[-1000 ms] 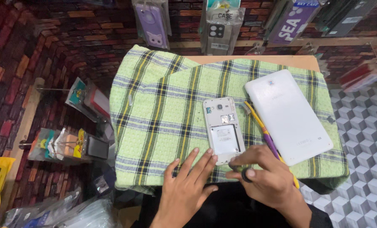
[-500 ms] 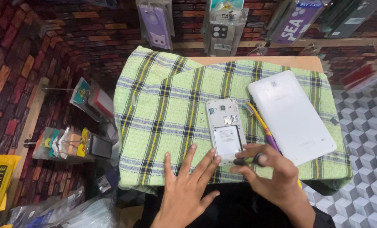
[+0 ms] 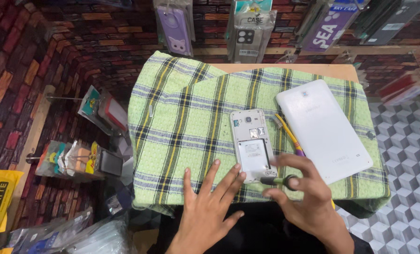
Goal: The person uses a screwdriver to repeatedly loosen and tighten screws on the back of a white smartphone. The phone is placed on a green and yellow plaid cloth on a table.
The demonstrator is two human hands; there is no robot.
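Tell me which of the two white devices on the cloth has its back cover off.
The small phone by the hands: its battery and inner frame show. The larger white tablet to its right lies closed, back up.

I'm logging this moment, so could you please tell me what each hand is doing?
Left hand: open, fingers spread, fingertips at the opened white phone.
Right hand: closed on a small dark-tipped green tool.

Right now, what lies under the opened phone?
The opened phone lies back-up on a green checked cloth spread over a wooden table. Left hand fingers rest beside it; the phone's screen side is hidden.
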